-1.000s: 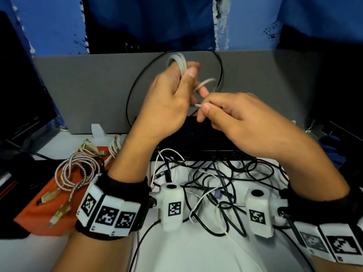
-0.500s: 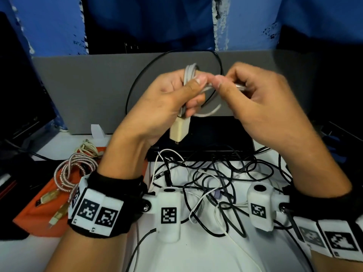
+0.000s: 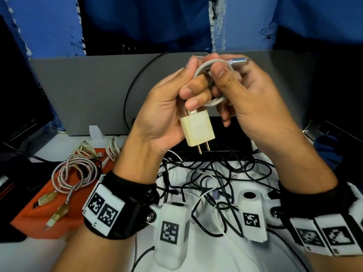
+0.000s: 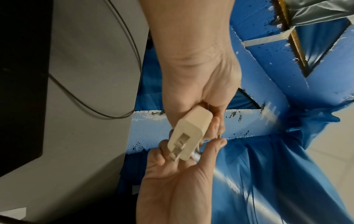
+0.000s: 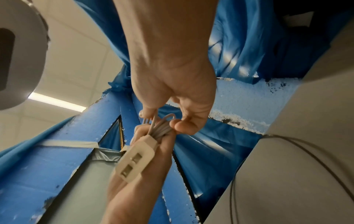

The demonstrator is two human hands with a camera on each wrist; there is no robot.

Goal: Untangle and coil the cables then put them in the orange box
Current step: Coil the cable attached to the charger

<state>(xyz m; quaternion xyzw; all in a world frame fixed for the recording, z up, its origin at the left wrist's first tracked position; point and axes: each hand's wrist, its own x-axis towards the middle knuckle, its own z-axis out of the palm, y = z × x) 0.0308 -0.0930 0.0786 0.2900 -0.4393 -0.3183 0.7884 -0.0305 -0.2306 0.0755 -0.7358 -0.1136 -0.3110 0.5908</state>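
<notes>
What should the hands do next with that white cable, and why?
Probably tuck the loose plug end into the coil, since the white cable is already looped in the left hand and only that end, pinched by the right hand, sticks out.

White cable coil (image 3: 211,83): mostly buried under the fingers of both hands; number of loops can't be counted.
Silver connector (image 3: 238,61): blurred, type unreadable.
Charger plug (image 4: 188,133): prongs smeared in the left wrist view.
Orange box (image 3: 34,216): far side covered by the left forearm.
Black cable tangle (image 3: 222,173): individual cables can't be traced.
</notes>
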